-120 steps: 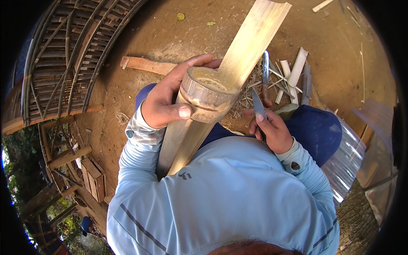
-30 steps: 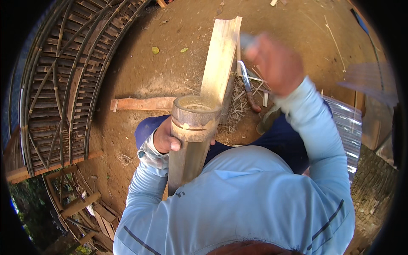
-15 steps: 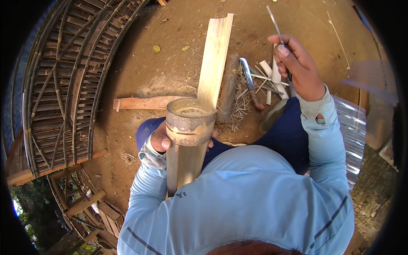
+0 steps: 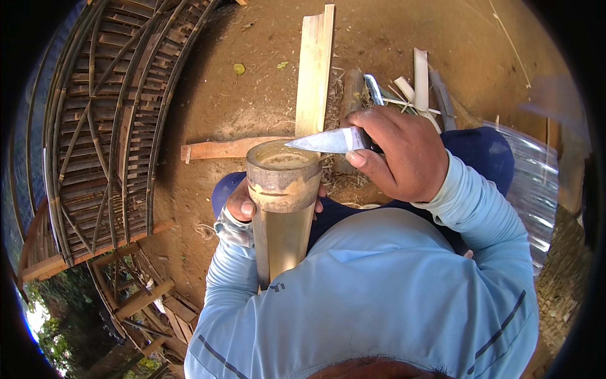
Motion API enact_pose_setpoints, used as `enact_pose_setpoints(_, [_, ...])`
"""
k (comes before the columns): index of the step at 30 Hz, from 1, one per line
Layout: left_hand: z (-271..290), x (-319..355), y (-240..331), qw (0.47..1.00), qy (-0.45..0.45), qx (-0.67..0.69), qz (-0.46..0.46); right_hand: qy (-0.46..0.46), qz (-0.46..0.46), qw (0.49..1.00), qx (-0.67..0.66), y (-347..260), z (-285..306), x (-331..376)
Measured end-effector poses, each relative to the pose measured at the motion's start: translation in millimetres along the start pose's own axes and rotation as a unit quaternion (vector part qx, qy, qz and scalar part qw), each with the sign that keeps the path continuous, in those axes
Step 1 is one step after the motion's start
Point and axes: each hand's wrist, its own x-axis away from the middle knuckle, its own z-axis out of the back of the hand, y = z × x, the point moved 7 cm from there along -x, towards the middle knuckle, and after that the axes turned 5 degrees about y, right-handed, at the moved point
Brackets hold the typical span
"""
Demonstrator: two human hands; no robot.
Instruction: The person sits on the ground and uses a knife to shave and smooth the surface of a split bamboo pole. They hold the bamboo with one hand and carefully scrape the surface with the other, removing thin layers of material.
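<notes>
A thick bamboo tube [image 4: 284,189] leans up from my lap, its pale hollow end facing up. My left hand [image 4: 241,203] is wrapped round it from behind, thumb on the near left side and fingertips showing at the right. In my right hand [image 4: 404,151] is a knife [image 4: 325,141], gripped by its dark handle. Its broad pointed blade aims left, with the tip over the tube's open rim; whether the blade touches the rim I cannot tell. Beyond the tube lies a long split bamboo slat [image 4: 314,76].
A second blade [image 4: 373,90] lies beside a round bamboo piece [image 4: 353,91] and pale split strips [image 4: 421,79] on the dirt. A flat wooden piece [image 4: 233,148] is left of the tube. A bamboo-slat structure [image 4: 117,126] stands at left, a clear corrugated sheet [image 4: 527,183] at right.
My right hand has come down and left, bringing the knife from up in the air to the tube's top; its blade now shows broadside. My left hand still holds the tube.
</notes>
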Motion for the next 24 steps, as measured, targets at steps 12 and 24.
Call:
enact_pose_setpoints(12, [4, -4, 0, 0.999, 0.010, -0.022, -0.034, 0.064, 0.037, 0.997, 0.037, -8, -1, -9])
enact_pose_setpoints(24, [6, -1, -3, 0.998, -0.013, 0.048, -0.026, 0.010, 0.025, 1.000, 0.016, -12, -7, -5])
